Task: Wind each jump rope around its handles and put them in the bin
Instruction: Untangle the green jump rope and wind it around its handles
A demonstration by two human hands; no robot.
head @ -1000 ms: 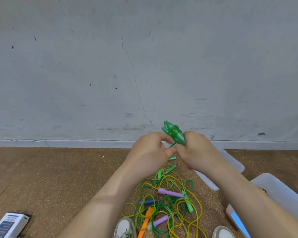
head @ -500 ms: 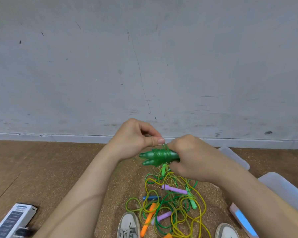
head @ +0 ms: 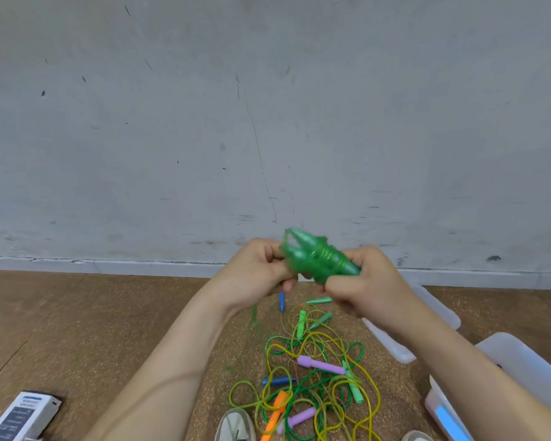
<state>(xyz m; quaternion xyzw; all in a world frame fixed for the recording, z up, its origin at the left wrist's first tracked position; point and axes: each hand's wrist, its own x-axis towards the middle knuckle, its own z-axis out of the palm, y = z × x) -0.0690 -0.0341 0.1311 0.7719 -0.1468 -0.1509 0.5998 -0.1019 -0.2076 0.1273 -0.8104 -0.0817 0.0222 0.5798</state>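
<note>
A dark green jump rope (head: 318, 259), its cord wound round its two handles, is held up in front of the wall. My right hand (head: 363, 281) grips the handles' lower right end. My left hand (head: 255, 272) pinches the bundle's left side; a blurred green cord end hangs below it. On the cork floor lies a tangle of jump ropes (head: 312, 377) with green and yellow cords and purple, orange, blue and light green handles. The translucent bin (head: 503, 361) stands at the lower right, partly hidden by my right forearm.
A translucent lid (head: 392, 342) lies on the floor beyond the bin. A white box with print (head: 23, 415) sits at the bottom left. My two shoes (head: 236, 424) show at the bottom edge. A grey wall rises close ahead.
The green bundle has swung from lying level with tips to the left to tilting up, tips at the upper left. My left hand dropped from above it to its left side.
</note>
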